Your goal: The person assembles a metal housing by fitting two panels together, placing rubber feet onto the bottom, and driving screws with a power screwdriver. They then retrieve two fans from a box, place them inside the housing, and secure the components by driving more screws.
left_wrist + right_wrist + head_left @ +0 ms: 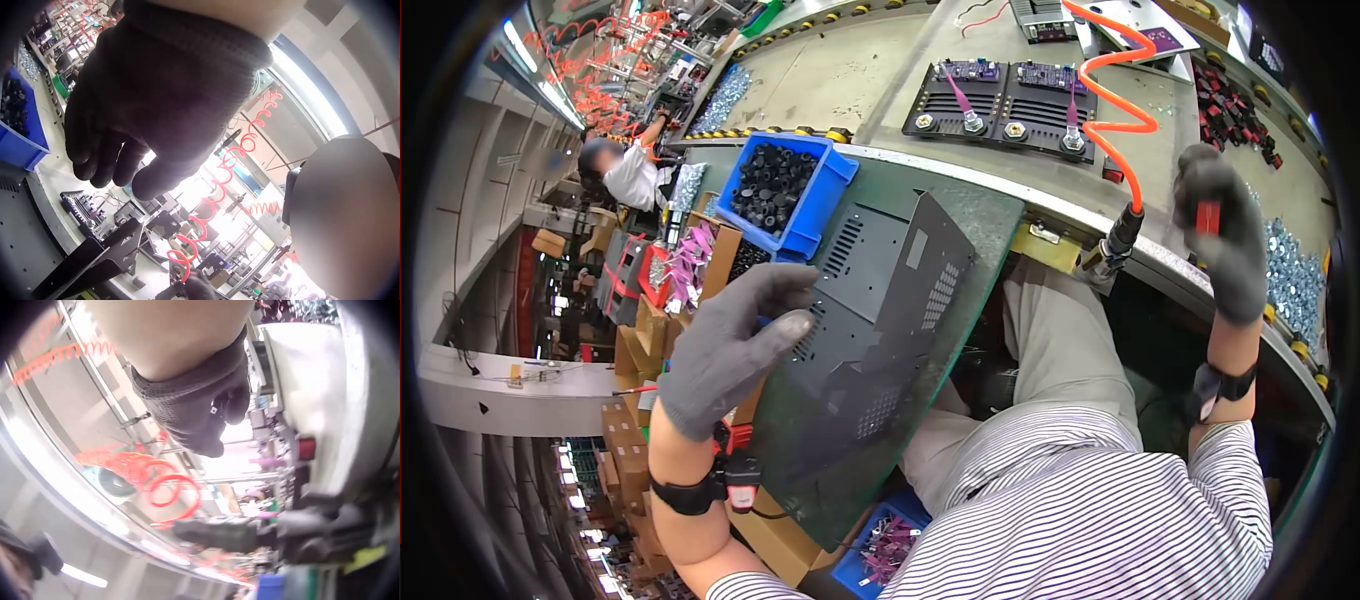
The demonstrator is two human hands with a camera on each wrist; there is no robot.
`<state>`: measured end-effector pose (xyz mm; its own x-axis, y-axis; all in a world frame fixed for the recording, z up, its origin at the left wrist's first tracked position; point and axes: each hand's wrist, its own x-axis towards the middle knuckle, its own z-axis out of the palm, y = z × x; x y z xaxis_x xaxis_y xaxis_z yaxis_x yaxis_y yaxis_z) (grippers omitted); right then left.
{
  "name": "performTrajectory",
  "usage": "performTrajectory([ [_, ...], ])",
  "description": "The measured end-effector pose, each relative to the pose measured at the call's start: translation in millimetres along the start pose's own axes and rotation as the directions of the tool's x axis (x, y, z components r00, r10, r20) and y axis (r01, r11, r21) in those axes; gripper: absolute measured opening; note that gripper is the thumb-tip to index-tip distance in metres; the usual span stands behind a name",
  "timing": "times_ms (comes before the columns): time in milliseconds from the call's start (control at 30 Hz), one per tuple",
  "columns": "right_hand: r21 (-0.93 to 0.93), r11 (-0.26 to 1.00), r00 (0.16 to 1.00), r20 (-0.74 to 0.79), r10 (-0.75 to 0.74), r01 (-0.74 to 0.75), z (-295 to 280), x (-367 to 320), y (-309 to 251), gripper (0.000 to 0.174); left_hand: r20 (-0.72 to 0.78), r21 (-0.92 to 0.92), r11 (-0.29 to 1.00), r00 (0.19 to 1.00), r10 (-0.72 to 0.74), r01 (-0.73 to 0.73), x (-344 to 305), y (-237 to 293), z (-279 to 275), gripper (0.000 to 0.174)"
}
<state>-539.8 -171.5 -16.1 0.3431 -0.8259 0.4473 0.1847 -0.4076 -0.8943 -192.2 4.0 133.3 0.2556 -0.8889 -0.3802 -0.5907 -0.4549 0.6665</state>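
In the head view my gloved right hand is raised at the right, near the bench edge. Its fingers hold a small red rocker switch; in the right wrist view the curled glove hides most of it, leaving a small metal tab showing. My gloved left hand hovers over the left part of a bent black sheet-metal casing, its fingers relaxed and nothing in them. Slots and perforations mark this casing, which lies on a green work surface. The left wrist view shows the left glove with loosely bent fingers.
A blue bin of black caps stands beyond the casing. An air driver hangs on an orange coiled hose. Two black panels with circuit boards lie on the bench. Piles of red-black switches and screws lie right.
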Motion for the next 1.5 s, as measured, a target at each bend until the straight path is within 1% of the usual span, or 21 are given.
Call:
performTrajectory([
  [33,0.121,0.991,0.993,0.099,-0.067,0.055,14.3,-7.3,-9.9,0.042,0.034,-0.033,0.999,0.999,0.003,-0.001,4.7,-1.6,1.2,0.043],
  [67,0.1,0.963,0.921,0.281,-0.268,0.25,23.0,-3.8,-9.7,0.037,0.067,-0.067,0.998,0.998,0.01,-0.005,8.9,-0.2,2.9,0.042],
  [100,0.207,0.959,0.893,0.367,-0.26,0.195,38.3,-3.2,-14.9,0.035,0.091,-0.027,1.0,0.996,-0.004,0.006,12.0,5.1,6.1,0.042],
  [167,0.18,0.984,0.845,0.527,-0.088,-0.011,68.4,1.5,-26.9,0.046,0.114,-0.011,0.999,0.993,0.042,-0.041,21.3,3.2,11.9,0.042],
  [200,0.194,0.981,0.853,0.511,-0.109,0.01,87.3,3.9,-18.2,0.047,0.134,-0.001,0.997,0.988,0.083,-0.083,24.7,3.4,14.5,0.043],
  [267,0.244,0.934,0.833,0.545,0.092,-0.262,112.0,6.0,-13.1,0.046,0.116,0.099,0.987,0.986,0.116,-0.128,28.5,10.9,22.4,0.042],
  [333,0.275,0.931,0.852,0.52,0.065,-0.239,128.8,7.5,3.2,0.043,0.113,0.278,0.948,0.985,0.131,-0.158,31.8,17.0,30.3,0.042],
  [400,0.3,0.93,0.868,0.496,0.039,-0.213,137.0,13.4,6.5,0.04,0.105,0.302,0.943,0.988,0.109,-0.137,33.7,19.0,36.5,0.044],
  [467,0.153,0.988,0.892,0.447,-0.074,0.006,141.5,20.0,5.6,0.033,0.109,0.493,0.846,0.98,0.17,-0.201,34.8,21.4,41.7,0.048],
  [500,0.128,0.992,0.883,0.465,-0.062,0.002,143.5,20.6,11.0,0.031,0.084,0.528,0.798,0.953,0.29,-0.29,37.6,14.8,45.1,0.046],
  [600,0.148,0.985,0.839,0.521,-0.157,0.093,145.0,30.7,19.0,0.028,0.145,0.649,0.7,0.952,0.27,-0.297,45.3,15.7,49.6,0.042],
  [667,0.178,0.984,0.852,0.513,-0.103,0.012,148.4,33.4,24.9,0.029,0.122,0.68,0.688,0.964,0.237,-0.255,46.2,19.1,56.5,0.041],
  [733,0.209,0.975,0.862,0.506,-0.046,-0.07,149.2,35.4,25.8,0.031,0.08,0.795,0.569,0.967,0.243,-0.209,46.6,21.8,62.0,0.044],
  [933,0.197,0.974,0.857,0.477,-0.194,0.111,149.8,37.8,24.2,0.027,0.072,0.859,0.5,0.993,0.094,-0.11,45.0,36.4,64.5,0.052],
  [1033,0.187,0.977,0.858,0.48,-0.181,0.102,150.5,38.4,24.4,0.026,0.112,0.83,0.526,0.98,0.166,-0.184,47.0,28.3,61.9,0.054],
  [1133,0.168,0.981,0.88,0.446,-0.165,0.099,153.6,37.0,27.3,0.024,0.129,0.83,0.531,0.985,0.116,-0.171,47.0,35.7,62.3,0.057],
  [1200,0.181,0.964,0.847,0.465,-0.259,0.196,156.0,38.4,33.3,0.036,0.07,0.849,0.511,0.987,0.145,-0.135,47.0,35.1,65.5,0.057],
  [1333,0.179,0.983,0.93,0.368,-0.024,-0.045,160.5,34.6,30.5,0.05,0.003,0.882,0.462,0.979,0.204,-0.099,51.3,31.9,68.9,0.057],
  [1400,-0.019,0.946,0.915,0.26,-0.308,0.324,161.7,46.7,36.0,0.059,0.004,0.872,0.476,0.974,0.225,-0.113,54.3,30.4,68.1,0.055],
  [1433,0.101,0.98,0.871,0.45,-0.198,0.171,158.8,47.9,33.9,0.055,0.005,0.863,0.488,0.969,0.247,-0.129,55.7,29.3,68.2,0.054],
  [1500,0.112,0.988,0.86,0.488,-0.148,0.107,160.6,51.5,35.5,0.052,-0.016,0.871,0.477,0.965,0.262,-0.115,56.7,26.0,68.5,0.053],
])
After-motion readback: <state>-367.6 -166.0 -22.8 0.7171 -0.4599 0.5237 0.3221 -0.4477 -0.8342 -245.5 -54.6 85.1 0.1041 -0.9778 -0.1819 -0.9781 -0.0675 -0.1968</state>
